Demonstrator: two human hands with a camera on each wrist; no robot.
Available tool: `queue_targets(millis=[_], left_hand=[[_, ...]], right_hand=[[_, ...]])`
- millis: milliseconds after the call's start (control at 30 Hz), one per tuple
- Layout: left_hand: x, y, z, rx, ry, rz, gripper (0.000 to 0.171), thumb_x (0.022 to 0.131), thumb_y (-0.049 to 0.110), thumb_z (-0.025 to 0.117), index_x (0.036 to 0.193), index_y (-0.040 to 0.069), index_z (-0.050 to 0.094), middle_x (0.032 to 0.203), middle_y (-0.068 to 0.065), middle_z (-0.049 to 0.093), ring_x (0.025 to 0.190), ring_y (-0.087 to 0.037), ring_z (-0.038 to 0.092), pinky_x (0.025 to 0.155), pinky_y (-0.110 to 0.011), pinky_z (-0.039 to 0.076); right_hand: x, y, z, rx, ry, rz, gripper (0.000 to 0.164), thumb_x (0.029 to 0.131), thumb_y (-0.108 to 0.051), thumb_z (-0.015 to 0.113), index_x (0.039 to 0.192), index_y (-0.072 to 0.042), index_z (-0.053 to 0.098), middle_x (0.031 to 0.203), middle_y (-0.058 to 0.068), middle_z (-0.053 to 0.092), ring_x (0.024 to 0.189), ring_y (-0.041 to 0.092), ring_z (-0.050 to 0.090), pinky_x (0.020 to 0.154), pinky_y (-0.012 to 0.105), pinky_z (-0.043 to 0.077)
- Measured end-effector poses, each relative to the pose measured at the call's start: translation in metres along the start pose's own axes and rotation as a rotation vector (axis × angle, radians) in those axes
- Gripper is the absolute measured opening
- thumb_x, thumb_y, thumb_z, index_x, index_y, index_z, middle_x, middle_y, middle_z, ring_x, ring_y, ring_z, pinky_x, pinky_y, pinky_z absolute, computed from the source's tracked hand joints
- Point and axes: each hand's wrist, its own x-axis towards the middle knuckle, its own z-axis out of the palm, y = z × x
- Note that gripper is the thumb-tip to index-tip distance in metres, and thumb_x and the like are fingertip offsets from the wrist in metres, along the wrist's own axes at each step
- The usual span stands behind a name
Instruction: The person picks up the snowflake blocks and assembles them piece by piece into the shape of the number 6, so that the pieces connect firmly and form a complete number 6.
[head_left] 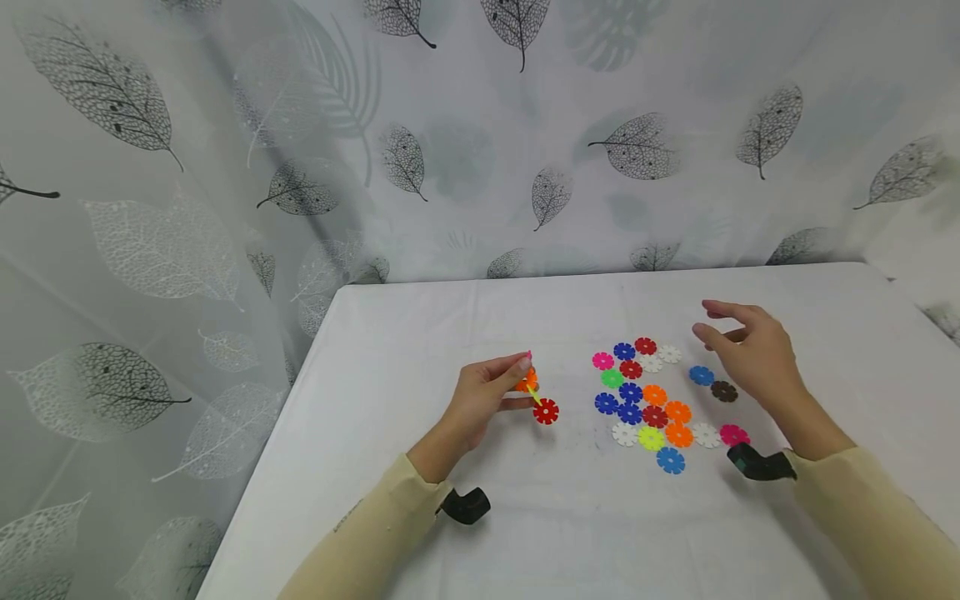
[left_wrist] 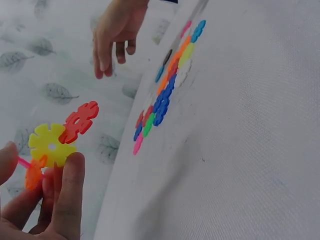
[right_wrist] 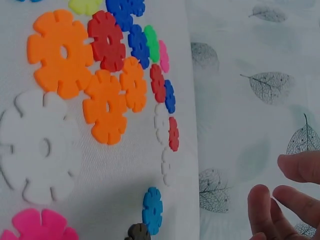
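Observation:
My left hand (head_left: 480,396) pinches a small chain of notched plastic discs between thumb and fingers. In the left wrist view the chain shows a yellow disc (left_wrist: 44,142), a red disc (left_wrist: 80,121) slotted into its edge, and an orange disc (left_wrist: 34,174) and a pink one near the thumb, partly hidden by fingers. The right hand (head_left: 753,350) hovers with nothing in it, fingers loosely bent, above and beyond a blue disc (head_left: 701,376) and a brown disc (head_left: 723,392). A cluster of loose discs lies between the hands, among them an orange disc (right_wrist: 60,53) and a white disc (right_wrist: 39,147).
A white cloth covers the table (head_left: 510,517). Behind and to the left hangs a leaf-patterned curtain (head_left: 465,167). Dark wrist-camera mounts stick out beneath both sleeves, the left one (head_left: 467,506) low over the cloth. A pink disc (head_left: 734,434) lies near the right mount (head_left: 757,463).

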Motion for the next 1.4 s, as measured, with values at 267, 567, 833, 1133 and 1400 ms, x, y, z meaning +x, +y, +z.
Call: queue_targets(millis=[267, 567, 833, 1133, 1400], left_hand=[[0.000, 0.001, -0.001, -0.015, 0.020, 0.007, 0.047, 0.095, 0.029, 0.073, 0.132, 0.000, 0.066, 0.108, -0.009, 0.068, 0.096, -0.020, 0.066, 0.081, -0.039, 0.060], [-0.002, 0.002, -0.001, -0.041, 0.014, 0.003, 0.041, 0.095, 0.025, 0.073, 0.129, 0.004, 0.069, 0.111, -0.010, 0.069, 0.098, -0.020, 0.065, 0.082, -0.039, 0.059], [-0.003, 0.002, -0.001, -0.049, -0.010, 0.012, 0.037, 0.096, 0.024, 0.073, 0.128, 0.005, 0.070, 0.111, -0.010, 0.069, 0.096, -0.020, 0.066, 0.081, -0.040, 0.060], [-0.003, 0.001, -0.001, -0.037, -0.027, 0.024, 0.040, 0.097, 0.025, 0.071, 0.129, 0.002, 0.069, 0.111, -0.009, 0.069, 0.097, -0.021, 0.066, 0.082, -0.039, 0.059], [-0.005, 0.002, 0.001, -0.034, -0.033, 0.015, 0.039, 0.096, 0.026, 0.071, 0.128, 0.002, 0.069, 0.111, -0.009, 0.070, 0.098, -0.021, 0.066, 0.083, -0.040, 0.059]], right_hand=[[0.006, 0.018, -0.007, -0.191, -0.246, 0.061, 0.062, 0.095, -0.037, 0.069, 0.141, 0.002, 0.053, 0.134, 0.034, 0.048, 0.110, 0.051, 0.052, 0.077, 0.056, 0.056], [0.008, 0.028, -0.009, -0.292, -0.397, 0.092, 0.067, 0.085, -0.034, 0.080, 0.133, 0.007, 0.056, 0.122, 0.034, 0.055, 0.109, 0.053, 0.049, 0.079, 0.058, 0.052], [0.009, 0.034, -0.005, -0.309, -0.413, 0.122, 0.062, 0.082, -0.031, 0.084, 0.126, 0.006, 0.061, 0.116, 0.033, 0.059, 0.105, 0.050, 0.053, 0.077, 0.056, 0.053], [0.012, 0.035, -0.004, -0.253, -0.426, 0.090, 0.053, 0.081, -0.025, 0.085, 0.118, 0.005, 0.063, 0.105, 0.025, 0.061, 0.094, 0.041, 0.056, 0.074, 0.049, 0.055], [0.009, 0.023, 0.003, -0.158, -0.414, 0.019, 0.037, 0.089, -0.023, 0.078, 0.114, 0.001, 0.065, 0.102, 0.021, 0.065, 0.082, 0.026, 0.063, 0.070, 0.041, 0.057]])
